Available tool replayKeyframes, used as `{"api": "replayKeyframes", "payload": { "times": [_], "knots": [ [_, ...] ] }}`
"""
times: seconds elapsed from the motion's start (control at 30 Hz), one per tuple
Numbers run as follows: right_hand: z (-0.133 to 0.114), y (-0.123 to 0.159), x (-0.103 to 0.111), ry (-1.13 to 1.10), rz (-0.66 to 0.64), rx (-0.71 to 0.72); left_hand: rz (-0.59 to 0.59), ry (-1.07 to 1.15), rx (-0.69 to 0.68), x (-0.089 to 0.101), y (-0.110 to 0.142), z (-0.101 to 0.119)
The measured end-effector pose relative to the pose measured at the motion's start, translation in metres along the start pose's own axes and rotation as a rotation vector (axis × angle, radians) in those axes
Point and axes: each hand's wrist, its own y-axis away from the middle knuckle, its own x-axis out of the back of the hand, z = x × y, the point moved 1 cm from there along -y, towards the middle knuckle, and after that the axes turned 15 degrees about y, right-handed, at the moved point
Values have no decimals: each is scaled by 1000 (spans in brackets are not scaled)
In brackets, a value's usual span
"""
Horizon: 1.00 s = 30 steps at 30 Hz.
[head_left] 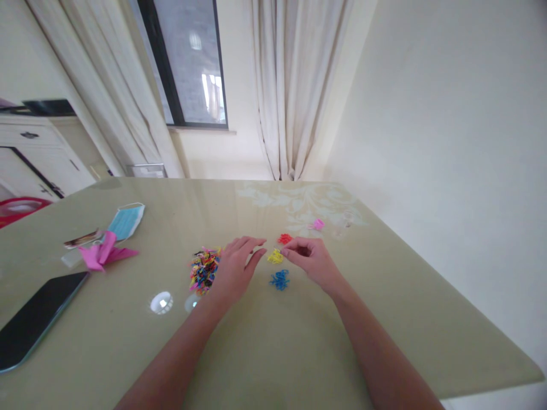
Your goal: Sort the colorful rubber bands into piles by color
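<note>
Small rubber bands lie in piles on the table. Beside the mixed-colour pile [203,270], and partly covering its right edge, is my left hand [236,265], thumb and fingers apart with nothing visible between them. A yellow pile [275,256] sits between my two hands. My right hand [310,259] touches or hovers at its right side, thumb and index fingertip pinched together; whatever is in the pinch is too small to make out. Just behind lies a red pile [284,238], and nearer to me a blue pile [280,279].
A pink item [317,224] lies farther back on the glossy table [239,364]. At the left are a pink paper crane [105,251], a blue face mask [127,222] and a black phone-like slab [38,319]. A wall [453,142] runs along the right side.
</note>
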Motion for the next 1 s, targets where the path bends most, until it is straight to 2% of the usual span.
{"api": "replayKeyframes", "payload": {
  "times": [0.13, 0.23, 0.5, 0.63, 0.73, 0.83, 1.0],
  "knots": [
    [-10, 5, 12, -92, 21, 3, -107, -332, 306, 14, 3, -20],
    [-14, 8, 17, -99, 26, 13, -235, -473, 431, 20, 6, -29],
    [-17, 9, 19, -96, -29, 17, -308, -406, 493, 21, -2, -26],
    [-6, 6, 13, 150, -187, -12, -264, -384, 470, 22, -2, -28],
    [7, 5, 5, 359, -331, -36, -190, -295, 438, 22, -2, -31],
    [17, 4, -1, 445, -406, -56, -94, -98, 458, 23, -5, -34],
    [20, 1, 1, 534, -310, -85, 14, 446, 506, 19, -11, -31]
  ]
}}
